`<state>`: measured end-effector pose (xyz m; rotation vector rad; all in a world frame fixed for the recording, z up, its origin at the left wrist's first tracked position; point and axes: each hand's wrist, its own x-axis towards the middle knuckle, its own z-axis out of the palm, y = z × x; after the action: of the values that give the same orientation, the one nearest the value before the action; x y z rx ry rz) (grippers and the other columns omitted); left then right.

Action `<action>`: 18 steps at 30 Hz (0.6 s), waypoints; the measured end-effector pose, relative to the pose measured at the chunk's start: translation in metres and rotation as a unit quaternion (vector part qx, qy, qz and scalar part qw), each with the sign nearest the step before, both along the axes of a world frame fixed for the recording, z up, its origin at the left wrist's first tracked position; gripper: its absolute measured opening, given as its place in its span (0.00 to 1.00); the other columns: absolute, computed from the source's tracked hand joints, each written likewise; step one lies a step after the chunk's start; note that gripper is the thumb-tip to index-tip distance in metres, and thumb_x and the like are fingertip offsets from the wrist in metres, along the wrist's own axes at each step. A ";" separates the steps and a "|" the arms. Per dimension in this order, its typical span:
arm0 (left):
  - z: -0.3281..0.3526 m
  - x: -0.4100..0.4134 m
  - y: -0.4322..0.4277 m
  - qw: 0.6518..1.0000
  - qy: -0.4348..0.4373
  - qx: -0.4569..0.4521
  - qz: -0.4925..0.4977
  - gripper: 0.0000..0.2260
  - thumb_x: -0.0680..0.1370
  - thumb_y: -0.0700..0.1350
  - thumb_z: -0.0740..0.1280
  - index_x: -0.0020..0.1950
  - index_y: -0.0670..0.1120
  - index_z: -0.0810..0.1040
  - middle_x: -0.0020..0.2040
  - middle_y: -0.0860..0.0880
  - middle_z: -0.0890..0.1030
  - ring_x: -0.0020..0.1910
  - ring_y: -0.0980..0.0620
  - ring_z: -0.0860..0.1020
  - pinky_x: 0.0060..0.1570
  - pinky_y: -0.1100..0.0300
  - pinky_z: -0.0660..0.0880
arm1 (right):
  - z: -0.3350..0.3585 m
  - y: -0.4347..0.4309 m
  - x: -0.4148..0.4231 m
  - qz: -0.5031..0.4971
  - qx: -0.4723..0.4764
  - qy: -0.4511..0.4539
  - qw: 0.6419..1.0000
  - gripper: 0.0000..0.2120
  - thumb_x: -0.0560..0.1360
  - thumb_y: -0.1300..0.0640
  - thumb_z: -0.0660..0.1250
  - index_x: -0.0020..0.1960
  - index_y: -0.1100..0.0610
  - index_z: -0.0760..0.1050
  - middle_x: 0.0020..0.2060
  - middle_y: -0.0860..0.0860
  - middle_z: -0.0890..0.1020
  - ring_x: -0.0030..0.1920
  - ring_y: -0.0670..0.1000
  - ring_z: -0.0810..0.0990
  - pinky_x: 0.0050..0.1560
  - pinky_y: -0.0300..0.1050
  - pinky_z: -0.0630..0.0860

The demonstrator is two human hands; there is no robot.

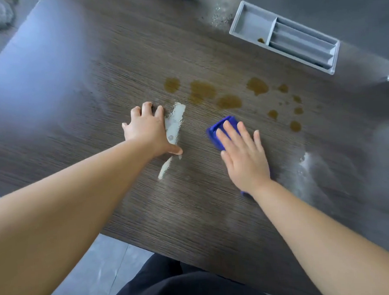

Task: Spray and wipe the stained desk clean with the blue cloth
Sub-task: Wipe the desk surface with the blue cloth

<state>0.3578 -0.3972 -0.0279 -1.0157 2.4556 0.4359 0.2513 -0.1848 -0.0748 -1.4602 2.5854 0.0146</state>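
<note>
Stains (203,90) sat just above centre, so your right hand (243,153), fingers spread flat, pressed the blue cloth (219,128) below them; your left hand (147,127), holding nothing, braced on the desk (73,86).

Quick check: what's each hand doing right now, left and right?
Left hand: open, resting on the desk, holding nothing.
Right hand: open, straight fingers pressing the blue cloth onto the desk.

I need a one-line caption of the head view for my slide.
Right hand presses the blue cloth on the desk near brown stains, while the left hand rests beside a pale smear.
</note>
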 end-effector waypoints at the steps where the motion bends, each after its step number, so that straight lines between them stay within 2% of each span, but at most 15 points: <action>1: 0.000 0.000 0.000 1.000 -0.003 0.000 -0.001 0.54 0.56 0.67 0.76 0.75 0.50 0.56 0.72 0.49 0.57 0.71 0.44 0.55 0.64 0.37 0.64 | 0.000 -0.011 -0.009 -0.049 0.005 0.001 0.999 0.24 0.81 0.48 0.48 0.76 0.50 0.56 0.76 0.50 0.57 0.76 0.57 0.53 0.72 0.62 0.51; 3: 0.001 -0.001 -0.002 1.000 -0.007 0.000 0.001 0.54 0.55 0.67 0.76 0.74 0.49 0.57 0.71 0.48 0.58 0.70 0.43 0.56 0.63 0.37 0.66 | -0.002 -0.035 -0.014 -0.144 0.013 0.005 0.989 0.25 0.82 0.48 0.47 0.77 0.50 0.50 0.77 0.49 0.51 0.77 0.56 0.47 0.73 0.59 0.45; 5: 0.002 -0.003 -0.002 1.000 -0.013 0.001 0.003 0.54 0.55 0.66 0.77 0.74 0.49 0.59 0.70 0.48 0.59 0.69 0.43 0.57 0.62 0.37 0.67 | -0.001 -0.044 -0.005 -0.167 0.017 0.008 0.986 0.26 0.82 0.46 0.47 0.78 0.51 0.48 0.77 0.50 0.49 0.77 0.57 0.46 0.73 0.59 0.44; 6: 0.002 -0.005 -0.002 1.000 -0.014 0.003 0.004 0.53 0.55 0.66 0.77 0.73 0.49 0.59 0.70 0.47 0.59 0.69 0.42 0.57 0.62 0.36 0.67 | 0.000 -0.038 0.001 -0.136 0.016 0.006 0.991 0.26 0.82 0.46 0.47 0.78 0.51 0.49 0.77 0.51 0.51 0.76 0.58 0.48 0.73 0.60 0.46; 9: 0.002 -0.006 -0.001 1.000 -0.019 0.009 0.005 0.53 0.55 0.65 0.77 0.73 0.48 0.58 0.69 0.47 0.59 0.68 0.42 0.57 0.62 0.35 0.65 | 0.001 0.001 0.013 0.047 0.017 0.002 0.999 0.25 0.80 0.47 0.48 0.76 0.53 0.57 0.75 0.53 0.60 0.74 0.60 0.58 0.70 0.64 0.57; 11: 0.003 -0.006 -0.001 1.000 -0.023 0.013 0.003 0.53 0.56 0.65 0.77 0.73 0.47 0.58 0.69 0.46 0.58 0.68 0.42 0.56 0.63 0.35 0.65 | 0.001 0.018 -0.004 0.112 0.028 -0.004 0.993 0.24 0.79 0.48 0.49 0.74 0.52 0.59 0.74 0.52 0.63 0.74 0.59 0.60 0.69 0.64 0.57; 12: 0.003 -0.007 -0.001 1.000 -0.025 0.013 0.003 0.53 0.56 0.65 0.77 0.73 0.47 0.57 0.69 0.46 0.58 0.68 0.42 0.56 0.63 0.35 0.65 | 0.001 0.016 -0.014 0.103 0.029 -0.006 0.994 0.24 0.79 0.48 0.49 0.75 0.51 0.59 0.74 0.51 0.62 0.74 0.59 0.60 0.70 0.65 0.56; 14: 0.004 -0.008 -0.002 1.000 -0.028 0.013 -0.001 0.53 0.56 0.65 0.77 0.73 0.47 0.58 0.69 0.46 0.58 0.68 0.42 0.56 0.62 0.35 0.65 | 0.001 -0.005 -0.031 0.024 0.019 -0.001 1.000 0.24 0.81 0.48 0.48 0.76 0.51 0.56 0.76 0.51 0.58 0.75 0.58 0.55 0.72 0.65 0.54; 16: 0.003 -0.007 -0.003 1.000 -0.028 0.009 -0.006 0.53 0.55 0.66 0.76 0.73 0.47 0.58 0.69 0.46 0.59 0.68 0.42 0.57 0.61 0.36 0.67 | -0.001 -0.037 -0.038 -0.079 0.017 0.000 0.997 0.25 0.82 0.48 0.48 0.77 0.51 0.51 0.77 0.50 0.53 0.76 0.57 0.49 0.74 0.62 0.48; 18: 0.002 -0.005 -0.003 0.999 -0.030 0.002 -0.013 0.54 0.55 0.68 0.75 0.73 0.48 0.58 0.69 0.47 0.59 0.68 0.42 0.57 0.60 0.38 0.69 | -0.002 -0.056 -0.028 -0.137 0.011 0.010 0.990 0.26 0.82 0.47 0.49 0.77 0.52 0.50 0.77 0.53 0.52 0.76 0.58 0.49 0.74 0.59 0.46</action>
<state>0.3526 -0.4006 -0.0256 -0.9802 2.4105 0.3952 0.2236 -0.2412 -0.0773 -1.0901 2.7689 0.0219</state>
